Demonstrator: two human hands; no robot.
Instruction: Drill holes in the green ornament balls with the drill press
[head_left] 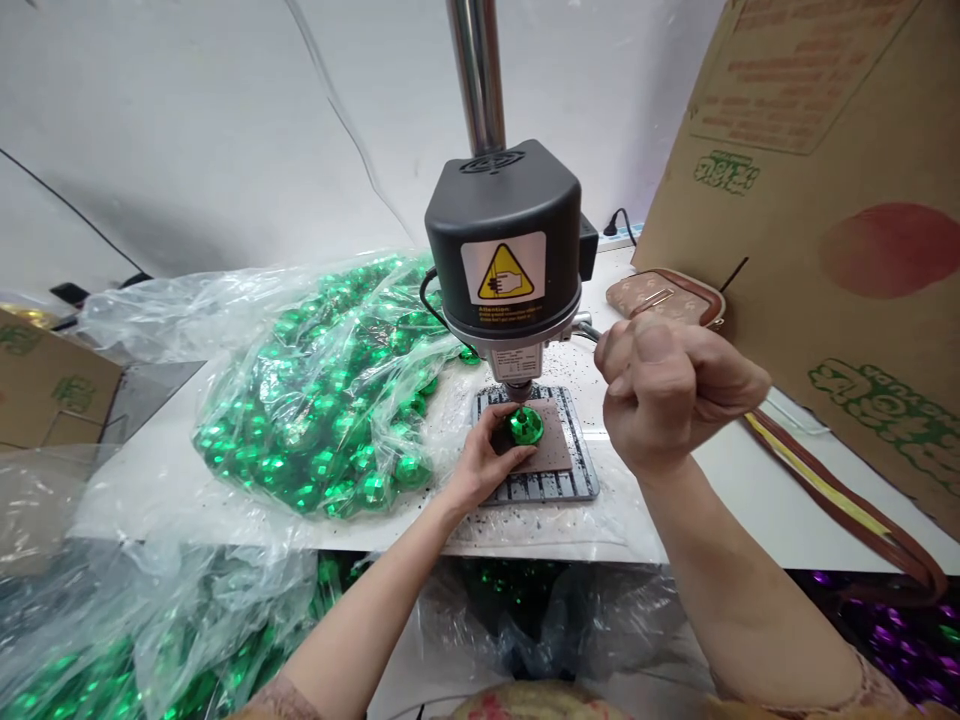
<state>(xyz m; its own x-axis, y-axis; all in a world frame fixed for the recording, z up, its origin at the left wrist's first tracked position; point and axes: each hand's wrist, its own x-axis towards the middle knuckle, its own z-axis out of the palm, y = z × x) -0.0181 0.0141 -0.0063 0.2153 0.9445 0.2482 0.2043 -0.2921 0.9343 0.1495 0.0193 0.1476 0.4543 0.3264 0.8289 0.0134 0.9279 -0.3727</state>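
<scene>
A black drill press (504, 240) with a yellow hand-warning label stands at the centre. Under its chuck, a shiny green faceted ball (526, 426) rests on a brown pad (553, 452) over the slotted metal base (581, 484). My left hand (487, 458) curves its thumb and fingers round the ball's left side, holding it on the pad. Raised to the right of the machine, my right hand (667, 390) is closed in a fist beside the lever side. Whatever lies inside that fist is hidden.
Clear plastic bags of green balls (330, 400) lie left of the machine, with more below the table edge. A pinkish pouch (664, 295), its brown strap (847, 500) and a large cardboard box (840, 220) occupy the right. Purple balls (892, 640) show at the lower right.
</scene>
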